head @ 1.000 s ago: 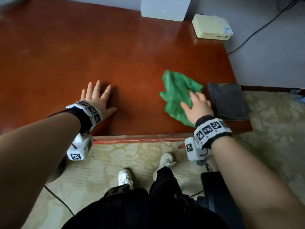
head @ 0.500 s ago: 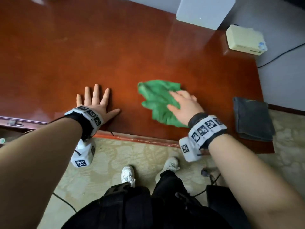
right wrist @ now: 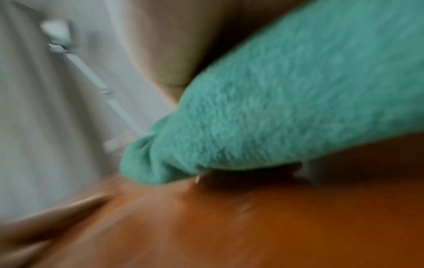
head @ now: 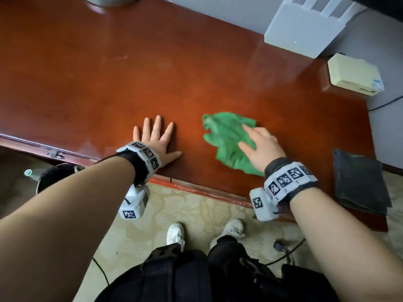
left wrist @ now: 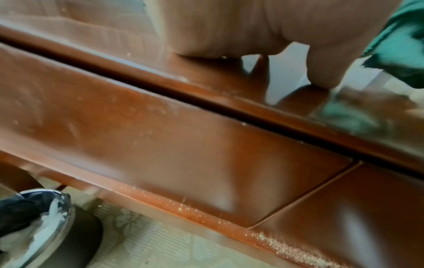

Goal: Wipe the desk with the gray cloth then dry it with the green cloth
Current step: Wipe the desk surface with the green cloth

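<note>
From the head view, the right hand (head: pixel 260 147) lies on the green cloth (head: pixel 226 136), its fingers straight and a little apart, pressing the crumpled cloth flat against the desk (head: pixel 152 73) near the front edge. The left hand (head: pixel 156 141) rests palm down on the bare wood to the left of the cloth, fingers straight and spread, thumb out to the right. The gray cloth (head: pixel 359 184) lies folded at the near right corner of the desk, well apart from both hands. A white box (head: pixel 298 29) stands at the far edge, with a cream box (head: pixel 354 75) to its right. White shoes (head: pixel 175 233) stand on the patterned floor below.

The left wrist view shows the heel of the left hand (left wrist: pixel 252 27) set on the glossy desk (left wrist: pixel 206 76), the fingers themselves out of sight. A corner of the green cloth (left wrist: pixel 399 45) shows at the right. A drawer front (left wrist: pixel 160 136) runs below, and a bin (left wrist: pixel 41 223) stands on the floor.

The right wrist view is blurred: the green cloth (right wrist: pixel 298 99) fills the upper right, bunched on the desk (right wrist: pixel 252 226); how the fingers lie cannot be told here.
</note>
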`<state>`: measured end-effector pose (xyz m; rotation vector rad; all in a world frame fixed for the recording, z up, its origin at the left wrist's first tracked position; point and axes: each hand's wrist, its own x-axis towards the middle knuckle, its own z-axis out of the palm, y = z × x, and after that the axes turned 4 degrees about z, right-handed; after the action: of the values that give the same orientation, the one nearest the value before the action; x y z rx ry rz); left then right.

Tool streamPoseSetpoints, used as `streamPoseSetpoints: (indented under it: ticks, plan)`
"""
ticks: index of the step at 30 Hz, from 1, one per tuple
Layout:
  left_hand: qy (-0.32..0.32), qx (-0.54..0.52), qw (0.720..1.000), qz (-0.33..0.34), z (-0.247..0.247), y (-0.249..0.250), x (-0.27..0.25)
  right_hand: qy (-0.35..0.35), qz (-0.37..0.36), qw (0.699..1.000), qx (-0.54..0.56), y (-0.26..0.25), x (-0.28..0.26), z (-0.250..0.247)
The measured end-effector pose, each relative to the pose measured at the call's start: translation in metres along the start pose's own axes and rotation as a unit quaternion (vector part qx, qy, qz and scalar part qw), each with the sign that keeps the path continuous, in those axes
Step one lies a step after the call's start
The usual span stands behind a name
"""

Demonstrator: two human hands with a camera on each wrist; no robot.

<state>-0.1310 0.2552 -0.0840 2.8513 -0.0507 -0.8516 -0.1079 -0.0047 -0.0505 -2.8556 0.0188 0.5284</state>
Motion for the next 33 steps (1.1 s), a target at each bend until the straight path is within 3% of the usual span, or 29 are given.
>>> streamPoseSetpoints:
  ticks: [1, 3, 5, 7, 9, 11, 13, 14, 15, 17, 19, 21, 22, 24, 26, 29, 31, 32, 33]
  plan:
    - [0.002, -0.021, 1.0, 0.013, -0.002, -0.004, -0.001, 0.036, 0.085, 0.995, 0.027, 0.01, 0.012, -0.004]
    - [0.017, -0.104, 0.993, 0.044, -0.007, -0.017, -0.007, 0.04, 0.224, 0.973, 0.038, 0.019, 0.026, -0.004]
    - [0.034, -0.223, 0.971, 0.075, -0.015, -0.032, -0.017, 0.007, 0.224, 0.974, 0.015, 0.009, 0.03, 0.001]
    - [0.045, -0.285, 0.954, 0.085, -0.018, -0.046, -0.028, -0.011, 0.103, 0.994, -0.038, -0.015, 0.023, 0.008]
    - [0.048, -0.277, 0.956, 0.081, -0.016, -0.057, -0.036, -0.042, -0.043, 0.994, -0.09, -0.042, 0.011, 0.016]
    - [0.079, -0.249, 0.963, 0.06, -0.01, -0.068, -0.037, -0.112, -0.177, 0.969, -0.134, -0.066, -0.003, 0.022]
    - [0.131, -0.217, 0.967, 0.003, -0.006, -0.082, -0.038, -0.201, -0.277, 0.924, -0.172, -0.081, -0.007, 0.016]
    - [0.132, -0.206, 0.969, -0.04, -0.004, -0.088, -0.039, -0.214, -0.303, 0.912, -0.172, -0.084, -0.002, 0.009]
    - [0.112, -0.189, 0.973, -0.072, -0.002, -0.095, -0.041, -0.191, -0.308, 0.92, -0.152, -0.085, 0.008, 0.002]
    - [0.054, -0.107, 0.989, -0.09, 0.006, -0.103, -0.042, -0.066, -0.226, 0.969, -0.079, -0.082, 0.035, -0.009]
    - [0.036, -0.037, 0.996, -0.078, 0.018, -0.106, -0.04, 0.033, -0.032, 0.999, -0.02, -0.083, 0.062, -0.012]
    - [0.045, -0.026, 0.996, -0.079, 0.025, -0.105, -0.04, 0.027, 0.131, 0.991, 0.004, -0.09, 0.079, -0.002]
    - [0.046, -0.029, 0.995, -0.082, 0.026, -0.105, -0.039, 0.012, 0.15, 0.989, -0.003, -0.097, 0.08, 0.004]
    - [0.049, -0.034, 0.995, -0.081, 0.027, -0.106, -0.038, 0.005, 0.056, 0.997, -0.048, -0.107, 0.067, 0.015]
    - [0.064, -0.044, 0.994, -0.08, 0.028, -0.107, -0.037, -0.033, -0.12, 0.987, -0.1, -0.114, 0.041, 0.026]
    - [0.081, -0.037, 0.993, -0.074, 0.03, -0.106, -0.039, -0.201, -0.326, 0.909, -0.166, -0.122, -0.001, 0.032]
    - [0.076, -0.035, 0.994, -0.074, 0.027, -0.105, -0.041, -0.284, -0.381, 0.864, -0.166, -0.124, -0.002, 0.018]
    - [0.067, -0.034, 0.994, -0.075, 0.026, -0.105, -0.041, -0.277, -0.379, 0.873, -0.134, -0.124, 0.008, 0.01]
    - [0.054, -0.027, 0.995, -0.075, 0.025, -0.106, -0.04, -0.23, -0.354, 0.902, -0.09, -0.123, 0.021, 0.003]
